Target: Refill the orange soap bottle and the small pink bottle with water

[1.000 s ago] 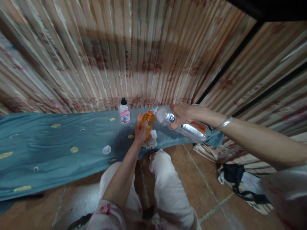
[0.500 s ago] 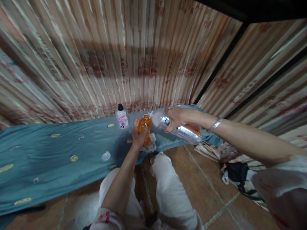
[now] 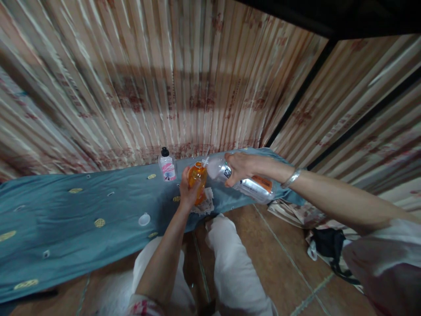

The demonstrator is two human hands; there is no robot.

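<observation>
**Clear bottle tipped to orange bottle**

Left hand (image 3: pixel 187 193) wrapped around orange bottle (image 3: pixel 198 176), held upright over crumpled tissue (image 3: pixel 206 203) at edge of blue cloth (image 3: pixel 82 219). Right hand (image 3: pixel 239 167) gripping clear bottle (image 3: pixel 243 182), tilted on its side, neck against orange bottle's mouth. Bracelet (image 3: pixel 291 178) on right wrist. Behind, near curtain (image 3: pixel 184 79): small pink-labelled bottle (image 3: pixel 166 166), standing, black cap on. White cap (image 3: pixel 144 219) lying on cloth, left of hands. Below: white trousers (image 3: pixel 230 267), tiled floor (image 3: pixel 279 263).
</observation>
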